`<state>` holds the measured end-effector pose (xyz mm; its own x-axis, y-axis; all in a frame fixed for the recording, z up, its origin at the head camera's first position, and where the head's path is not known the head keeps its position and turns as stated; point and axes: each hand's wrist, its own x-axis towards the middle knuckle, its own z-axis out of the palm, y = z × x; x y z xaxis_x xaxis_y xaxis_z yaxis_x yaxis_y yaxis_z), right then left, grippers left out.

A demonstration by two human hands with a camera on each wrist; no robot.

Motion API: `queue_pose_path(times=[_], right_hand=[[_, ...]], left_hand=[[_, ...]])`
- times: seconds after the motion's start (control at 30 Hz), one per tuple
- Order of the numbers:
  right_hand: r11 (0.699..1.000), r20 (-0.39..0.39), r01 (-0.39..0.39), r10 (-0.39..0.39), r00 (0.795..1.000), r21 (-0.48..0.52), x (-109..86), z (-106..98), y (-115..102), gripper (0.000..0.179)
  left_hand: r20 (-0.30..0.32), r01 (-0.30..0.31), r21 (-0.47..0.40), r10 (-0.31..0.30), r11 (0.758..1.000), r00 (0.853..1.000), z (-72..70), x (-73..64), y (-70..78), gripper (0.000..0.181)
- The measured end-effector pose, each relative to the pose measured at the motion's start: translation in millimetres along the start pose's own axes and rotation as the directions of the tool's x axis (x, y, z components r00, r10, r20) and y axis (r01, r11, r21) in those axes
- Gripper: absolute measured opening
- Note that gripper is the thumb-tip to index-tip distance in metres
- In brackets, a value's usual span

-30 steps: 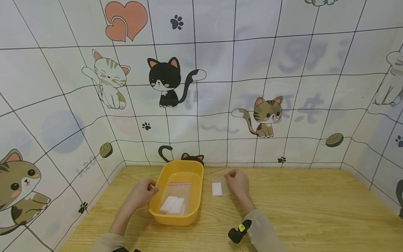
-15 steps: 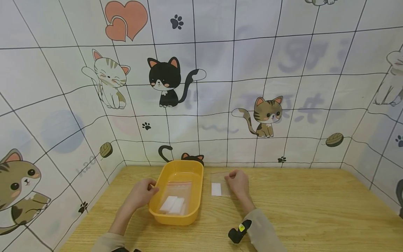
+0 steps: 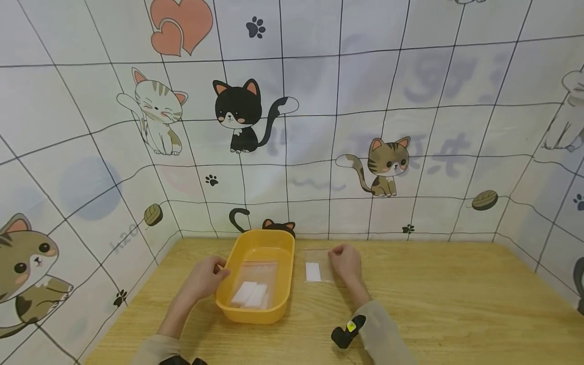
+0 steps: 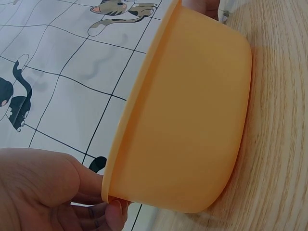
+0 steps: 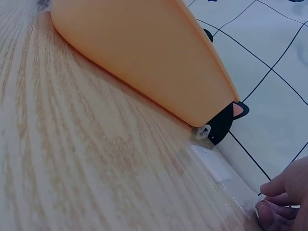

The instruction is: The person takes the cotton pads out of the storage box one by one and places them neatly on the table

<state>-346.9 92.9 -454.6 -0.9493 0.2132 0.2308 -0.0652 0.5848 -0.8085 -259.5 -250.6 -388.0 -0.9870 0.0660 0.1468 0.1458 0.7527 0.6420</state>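
A yellow plastic basin (image 3: 285, 299) stands on the table, holding a clear zip bag (image 3: 260, 274) with white rectangular pieces (image 3: 251, 294) in its lower part. At the basin's left side, my left hand (image 3: 205, 278) pinches the rim; the left wrist view shows the thumb (image 4: 114, 214) under the rim's edge. To the right of the basin another clear zip bag (image 3: 326, 274) lies on the table with one white rectangle (image 3: 313, 272) in it. My right hand (image 3: 347, 263) pinches that bag's right edge near its red seal line; its fingertips are partly hidden in the head view.
The wooden table (image 3: 447, 304) extends to the right and in front of the basin. A white cloth wall (image 3: 310, 126) printed with cats and grid lines rises right behind the table. A black wrist camera mount (image 3: 348, 332) sits on the right sleeve.
The right-hand bag has settled flatter and shifted slightly left, its red seal line now level instead of slanted. Both hands keep their places. The head view has tipped slightly.
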Motion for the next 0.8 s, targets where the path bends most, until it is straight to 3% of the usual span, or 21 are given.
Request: queue_pose_path(times=[0.8], right_hand=[[0.999,-0.014,-0.048,0.048,0.999,-0.012,-2.5,-8.9,-11.3,0.027]], left_hand=[[0.0,-0.02,-0.001,0.02,1.0,1.0,-0.9,0.0,-0.3,0.015]])
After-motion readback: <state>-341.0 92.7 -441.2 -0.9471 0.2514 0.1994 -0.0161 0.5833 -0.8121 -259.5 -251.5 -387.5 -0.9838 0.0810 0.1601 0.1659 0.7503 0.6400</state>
